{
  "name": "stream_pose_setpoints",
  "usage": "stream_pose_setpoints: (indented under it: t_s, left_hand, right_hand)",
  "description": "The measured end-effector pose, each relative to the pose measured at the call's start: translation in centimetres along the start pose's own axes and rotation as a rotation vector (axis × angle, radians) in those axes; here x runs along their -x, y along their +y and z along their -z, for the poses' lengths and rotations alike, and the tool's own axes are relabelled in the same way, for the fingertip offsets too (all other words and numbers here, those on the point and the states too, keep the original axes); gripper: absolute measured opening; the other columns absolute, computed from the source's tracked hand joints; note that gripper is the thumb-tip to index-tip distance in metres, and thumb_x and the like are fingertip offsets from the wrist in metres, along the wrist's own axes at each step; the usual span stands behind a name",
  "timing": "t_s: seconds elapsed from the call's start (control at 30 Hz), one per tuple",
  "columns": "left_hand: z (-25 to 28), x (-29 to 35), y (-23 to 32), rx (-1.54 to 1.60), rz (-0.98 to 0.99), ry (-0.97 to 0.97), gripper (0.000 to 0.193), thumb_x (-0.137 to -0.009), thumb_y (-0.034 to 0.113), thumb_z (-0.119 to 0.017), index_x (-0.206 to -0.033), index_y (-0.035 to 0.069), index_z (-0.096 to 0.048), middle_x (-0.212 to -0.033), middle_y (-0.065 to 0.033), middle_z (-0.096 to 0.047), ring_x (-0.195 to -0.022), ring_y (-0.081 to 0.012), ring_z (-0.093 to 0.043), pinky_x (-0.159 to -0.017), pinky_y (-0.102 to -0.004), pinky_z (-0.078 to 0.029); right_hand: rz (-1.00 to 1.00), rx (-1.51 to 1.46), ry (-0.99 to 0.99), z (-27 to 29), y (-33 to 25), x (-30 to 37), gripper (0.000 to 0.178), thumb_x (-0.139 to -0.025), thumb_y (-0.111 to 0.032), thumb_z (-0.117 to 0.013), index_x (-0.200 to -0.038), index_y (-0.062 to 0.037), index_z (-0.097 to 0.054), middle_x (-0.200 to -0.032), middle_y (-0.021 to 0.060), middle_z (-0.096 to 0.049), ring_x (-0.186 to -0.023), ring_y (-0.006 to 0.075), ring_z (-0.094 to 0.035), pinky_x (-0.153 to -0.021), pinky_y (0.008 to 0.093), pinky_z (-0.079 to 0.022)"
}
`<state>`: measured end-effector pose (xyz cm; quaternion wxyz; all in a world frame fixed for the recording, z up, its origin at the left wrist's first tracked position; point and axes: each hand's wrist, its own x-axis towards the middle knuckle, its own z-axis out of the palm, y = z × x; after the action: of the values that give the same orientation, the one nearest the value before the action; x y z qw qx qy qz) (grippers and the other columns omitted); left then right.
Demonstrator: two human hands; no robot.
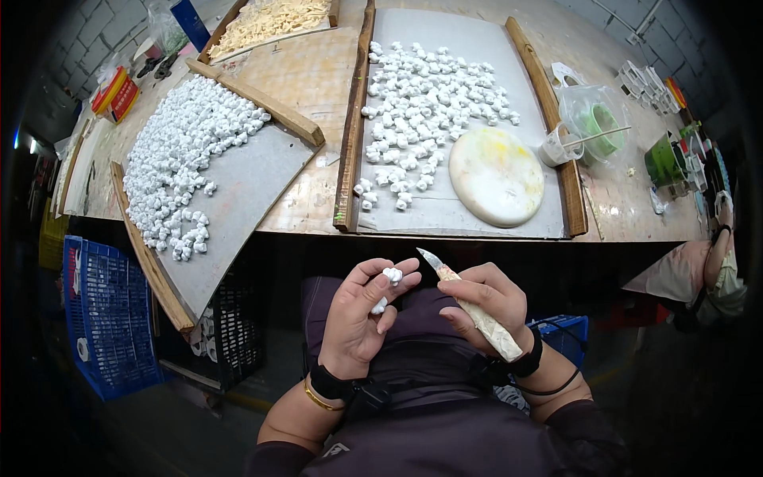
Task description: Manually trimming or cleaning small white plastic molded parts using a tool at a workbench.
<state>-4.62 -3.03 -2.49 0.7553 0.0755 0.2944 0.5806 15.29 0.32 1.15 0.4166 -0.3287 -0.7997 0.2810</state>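
Observation:
Between the thumb and fingers of my left hand (pixel 358 314) is a small white knobbly figurine (pixel 393 276). A second white piece (pixel 379 305) rests lower in the same hand, partly covered by the fingers. My right hand (pixel 493 302) grips a knife (pixel 477 312) with a short pointed blade and a thick wrapped, stained handle. The blade tip points up and left, close to the left fingertips but apart from the figurine. Both hands are over my lap, in front of the table edge. Many similar white pieces (pixel 429 103) lie on the grey board ahead.
A round white disc (pixel 497 176) with yellow stains lies on the wood-railed board (pixel 469 219). At the left, a tilted tray (pixel 230 230) carries a heap of white pieces (pixel 171 151). A white cup (pixel 559 147) holds a stick. Blue crate (pixel 111 318) stands below left; another person (pixel 691 270) is at right.

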Motion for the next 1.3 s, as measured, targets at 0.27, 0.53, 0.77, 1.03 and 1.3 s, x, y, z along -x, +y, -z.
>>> stream_pose_setpoints:
  t_s: [0.27, 0.53, 0.77, 1.03, 1.3]
  left_hand:
    - [0.9, -0.3, -0.4, 0.017, -0.008, -0.041, 0.023, -0.091, 0.004, -0.060, -0.113, 0.001, -0.056, -0.122, -0.0222, -0.059, -0.101, -0.0220, -0.065, -0.052, -0.0175, -0.047]
    - [1.1, -0.1, -0.2, -0.014, -0.012, -0.032, 0.035, -0.091, 0.000, -0.055, -0.126, -0.003, -0.051, -0.123, -0.0246, -0.057, -0.103, -0.0231, -0.062, -0.053, -0.0200, -0.047]
    - [1.4, -0.2, -0.3, 0.040, 0.003, -0.043, 0.029, -0.093, 0.000, -0.053, -0.121, -0.004, -0.054, -0.118, -0.0208, -0.060, -0.098, -0.0211, -0.064, -0.055, -0.0208, -0.048]
    - [0.7, 0.0, -0.3, 0.053, 0.008, 0.001, 0.026, -0.092, 0.006, -0.059, -0.117, -0.003, -0.057, -0.105, -0.0131, -0.065, -0.094, -0.0178, -0.065, -0.059, -0.0214, -0.052]
    - [0.8, 0.0, -0.4, 0.073, 0.001, -0.025, 0.025, -0.092, 0.007, -0.059, -0.115, -0.003, -0.057, -0.102, -0.0127, -0.066, -0.092, -0.0182, -0.065, -0.062, -0.0224, -0.053]
  right_hand:
    - [-0.003, -0.015, 0.012, -0.1, 0.1, 0.3, 0.028, -0.079, -0.013, -0.076, -0.104, -0.0028, -0.067, -0.090, 0.0094, -0.061, -0.073, 0.0164, -0.060, -0.062, 0.0246, -0.048]
    - [0.002, -0.021, 0.012, -0.1, 0.1, 0.3, 0.027, -0.079, -0.012, -0.075, -0.103, -0.0021, -0.067, -0.089, 0.0097, -0.061, -0.072, 0.0167, -0.060, -0.062, 0.0245, -0.048]
    - [0.090, -0.049, 0.010, -0.6, 0.4, 0.2, 0.031, -0.073, -0.014, -0.079, -0.101, -0.0059, -0.069, -0.083, 0.0077, -0.063, -0.065, 0.0183, -0.061, -0.054, 0.0266, -0.049]
    - [0.084, -0.074, -0.037, -0.7, 0.7, 0.4, 0.032, -0.073, -0.014, -0.079, -0.102, -0.0052, -0.069, -0.087, 0.0090, -0.065, -0.065, 0.0191, -0.061, -0.055, 0.0274, -0.050]
    - [0.091, -0.070, -0.049, -0.9, 0.9, 0.5, 0.033, -0.073, -0.013, -0.079, -0.103, -0.0044, -0.069, -0.089, 0.0094, -0.066, -0.067, 0.0193, -0.062, -0.057, 0.0275, -0.051]
